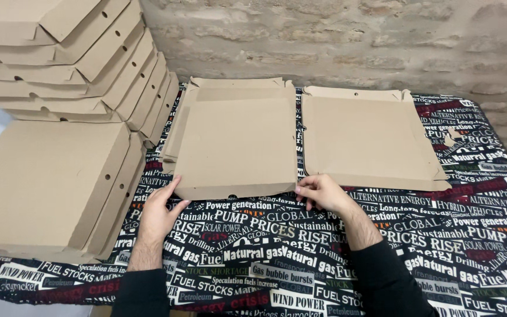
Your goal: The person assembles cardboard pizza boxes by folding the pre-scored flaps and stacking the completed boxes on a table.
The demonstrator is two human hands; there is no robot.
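A flat, partly folded brown cardboard pizza box (236, 144) lies on the table in front of me, its second panel (365, 141) spread out to the right. My left hand (161, 211) pinches the near left corner of the folded panel. Fingertips of my right hand (323, 192) grip the near right corner of that same panel, at the crease between the two halves. Both sleeves are black.
Stacks of finished cardboard boxes (48, 182) fill the left side, with a taller pile (71, 58) behind them. A black tablecloth (453, 235) with printed lettering covers the table. A brick wall (353, 41) runs along the back.
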